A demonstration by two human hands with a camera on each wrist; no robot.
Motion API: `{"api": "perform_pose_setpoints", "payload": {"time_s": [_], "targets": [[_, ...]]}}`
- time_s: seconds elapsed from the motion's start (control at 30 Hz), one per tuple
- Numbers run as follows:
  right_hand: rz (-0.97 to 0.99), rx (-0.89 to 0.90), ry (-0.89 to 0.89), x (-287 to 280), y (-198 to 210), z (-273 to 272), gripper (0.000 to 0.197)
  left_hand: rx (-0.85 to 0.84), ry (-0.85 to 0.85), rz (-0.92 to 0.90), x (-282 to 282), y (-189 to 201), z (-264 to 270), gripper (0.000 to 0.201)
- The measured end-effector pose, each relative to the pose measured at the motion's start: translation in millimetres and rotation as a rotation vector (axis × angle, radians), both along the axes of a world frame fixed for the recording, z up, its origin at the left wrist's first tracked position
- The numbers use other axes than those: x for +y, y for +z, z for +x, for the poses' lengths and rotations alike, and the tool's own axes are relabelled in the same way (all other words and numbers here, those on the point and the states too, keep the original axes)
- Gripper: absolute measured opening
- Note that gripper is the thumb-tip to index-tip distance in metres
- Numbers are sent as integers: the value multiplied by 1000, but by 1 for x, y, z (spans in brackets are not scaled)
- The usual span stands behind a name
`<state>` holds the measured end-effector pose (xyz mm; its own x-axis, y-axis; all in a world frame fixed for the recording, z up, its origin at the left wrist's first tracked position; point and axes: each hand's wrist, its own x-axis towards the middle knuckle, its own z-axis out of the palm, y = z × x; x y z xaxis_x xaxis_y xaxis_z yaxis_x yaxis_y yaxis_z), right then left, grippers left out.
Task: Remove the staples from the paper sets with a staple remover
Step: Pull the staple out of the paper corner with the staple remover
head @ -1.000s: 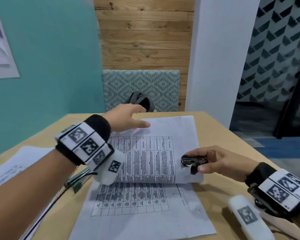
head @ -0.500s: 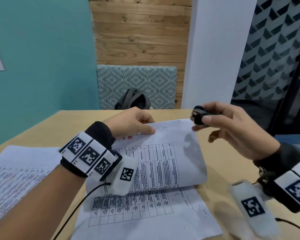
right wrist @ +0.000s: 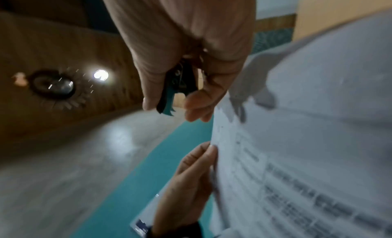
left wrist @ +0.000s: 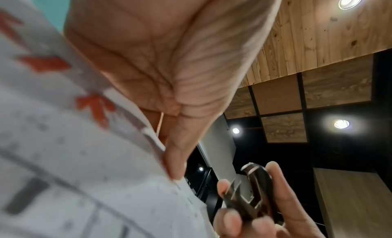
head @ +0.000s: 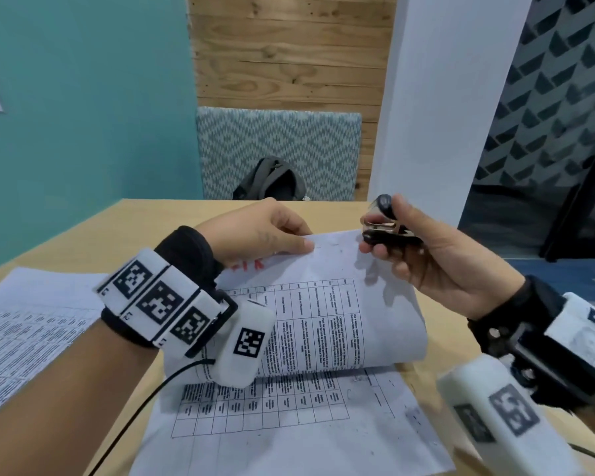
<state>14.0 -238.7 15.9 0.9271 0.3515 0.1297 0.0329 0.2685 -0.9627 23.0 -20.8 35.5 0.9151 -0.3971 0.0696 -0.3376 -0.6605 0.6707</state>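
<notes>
Remover, gripped in right hand, had risen from the desk to the paper set's raised edge, pinched by left hand; extraction appeared imminent.

The scene is viewed from head height, forward and down over the table. From each wrist, an upward close view along the palm is given. The staple remover and lifted paper set are shared by all.
</notes>
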Motion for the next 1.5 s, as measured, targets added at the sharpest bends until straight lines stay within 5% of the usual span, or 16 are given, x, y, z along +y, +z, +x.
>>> {"api": "perform_pose_setpoints", "payload": {"time_s": [0.2,0.43,1.5], "targets": [[-643,-647,-307,8,-8,-13,48,53,-21,-38,-2,1,-3,24],[-824,-1125,-370,13,-13,-20,44,141,-93,-145,-7,2,-7,26],[-940,-1264,-389,16,-5,-27,28,305,-144,-391,-13,7,-13,14]]}}
